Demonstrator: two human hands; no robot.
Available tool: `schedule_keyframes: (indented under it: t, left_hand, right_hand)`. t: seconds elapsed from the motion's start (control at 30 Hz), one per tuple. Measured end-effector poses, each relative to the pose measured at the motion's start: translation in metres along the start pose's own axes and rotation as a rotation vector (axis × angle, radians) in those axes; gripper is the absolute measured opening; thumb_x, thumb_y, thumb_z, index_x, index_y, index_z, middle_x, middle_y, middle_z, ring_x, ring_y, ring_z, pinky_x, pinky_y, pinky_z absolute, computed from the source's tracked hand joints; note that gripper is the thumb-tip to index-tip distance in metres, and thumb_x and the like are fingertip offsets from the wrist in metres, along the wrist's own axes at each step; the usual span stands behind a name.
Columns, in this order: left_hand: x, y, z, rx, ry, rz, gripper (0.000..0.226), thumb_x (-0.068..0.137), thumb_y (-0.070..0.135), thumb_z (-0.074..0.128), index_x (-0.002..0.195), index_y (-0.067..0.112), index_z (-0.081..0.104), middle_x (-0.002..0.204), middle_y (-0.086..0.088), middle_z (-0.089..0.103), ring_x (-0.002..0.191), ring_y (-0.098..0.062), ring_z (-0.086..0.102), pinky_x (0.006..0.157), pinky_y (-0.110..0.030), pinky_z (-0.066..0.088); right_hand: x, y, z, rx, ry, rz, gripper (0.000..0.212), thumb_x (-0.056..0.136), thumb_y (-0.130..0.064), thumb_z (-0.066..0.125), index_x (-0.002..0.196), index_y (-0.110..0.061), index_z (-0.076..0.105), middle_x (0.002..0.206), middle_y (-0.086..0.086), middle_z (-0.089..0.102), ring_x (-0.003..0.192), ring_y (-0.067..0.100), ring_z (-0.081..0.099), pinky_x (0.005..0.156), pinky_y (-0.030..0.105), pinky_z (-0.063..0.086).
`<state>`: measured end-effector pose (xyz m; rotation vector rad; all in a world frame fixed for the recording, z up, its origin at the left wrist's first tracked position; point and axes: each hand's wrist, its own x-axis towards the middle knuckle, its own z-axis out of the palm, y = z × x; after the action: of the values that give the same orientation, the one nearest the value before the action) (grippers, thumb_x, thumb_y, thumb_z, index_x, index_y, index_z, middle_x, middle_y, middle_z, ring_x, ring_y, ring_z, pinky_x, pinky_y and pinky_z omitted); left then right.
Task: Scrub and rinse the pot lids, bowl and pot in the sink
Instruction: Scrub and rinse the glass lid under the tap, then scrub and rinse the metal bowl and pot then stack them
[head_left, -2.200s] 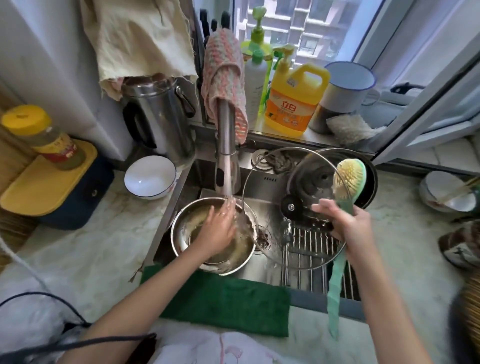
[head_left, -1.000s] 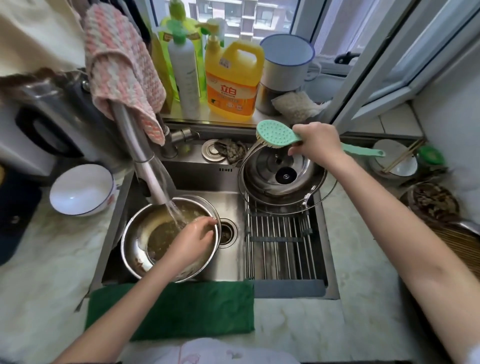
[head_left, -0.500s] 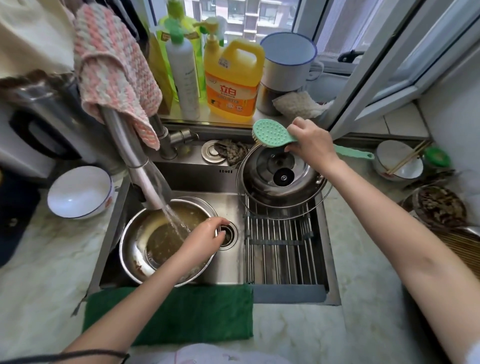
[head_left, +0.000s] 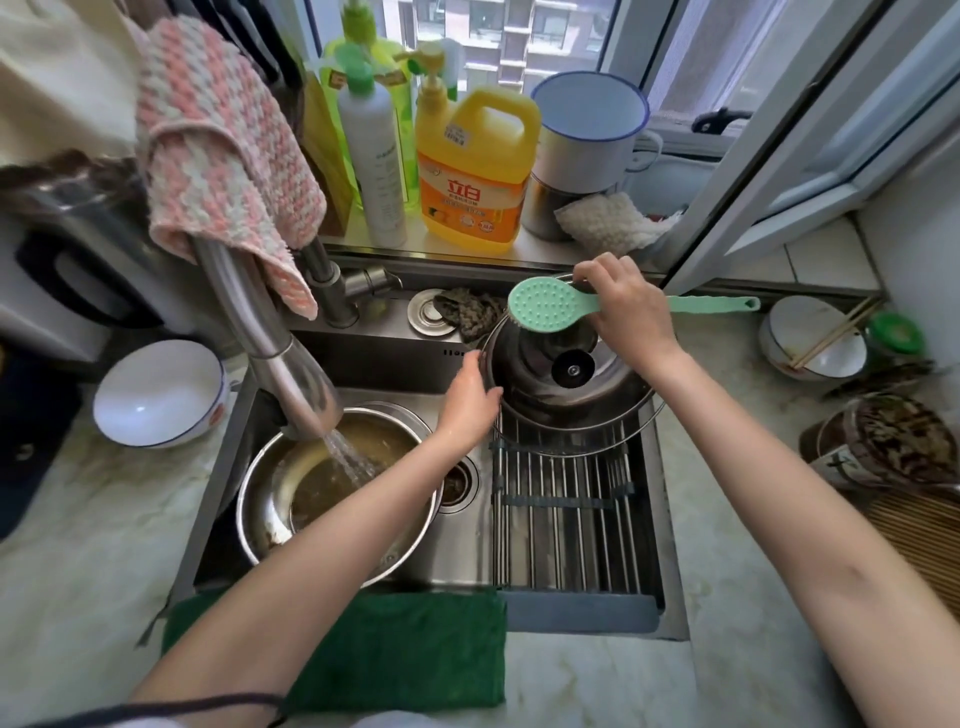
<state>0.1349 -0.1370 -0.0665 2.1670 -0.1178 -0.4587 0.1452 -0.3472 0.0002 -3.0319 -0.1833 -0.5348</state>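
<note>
Pale marble countertop (head_left: 78, 571), daylit window (head_left: 566, 31), white sill (head_left: 535, 247)

This is a home kitchen. A steel sink (head_left: 462, 556) with a running faucet (head_left: 265, 332) is set in a marble-look counter (head_left: 78, 561). Behind the sink, a windowsill holds a yellow dish-soap jug (head_left: 472, 187) and a pump bottle (head_left: 374, 156). Left of it stand a kettle (head_left: 78, 244) and a white bowl (head_left: 156, 392), and right of it a used bowl with chopsticks (head_left: 810, 338).

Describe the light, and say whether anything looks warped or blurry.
Head view: daylight enters through the window behind the sink; the wide lens splays the sink's sides and slants the frame; the left hand on the lid and right hand gripping the brush are sharp.
</note>
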Motion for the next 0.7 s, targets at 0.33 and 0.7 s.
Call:
schedule_keyframes:
  t: [0.33,0.7]
  left_hand:
    - [0.015,-0.004,0.002,0.024,0.153,-0.01,0.023,0.087,-0.005,0.047,0.105,0.009,0.053,0.1,-0.009,0.064,0.095,-0.028,0.06,0.085,-0.04,0.051]
    - [0.015,-0.007,0.003,0.085,0.133,0.004,0.034,0.092,0.002,0.048,0.124,0.014,0.044,0.115,-0.01,0.063,0.104,-0.03,0.06,0.085,-0.044,0.052]
  right_hand:
    - [-0.018,-0.003,0.016,0.025,0.077,0.153,0.051,0.076,-0.015,0.075,0.122,-0.013,0.053,0.126,0.007,0.039,0.102,0.03,0.056,0.05,0.034,0.05]
    - [-0.124,-0.065,0.026,0.348,-0.268,0.518,0.026,0.081,-0.004,0.06,0.102,-0.018,0.065,0.104,-0.005,0.063,0.087,0.016,0.062,0.059,0.028,0.045]
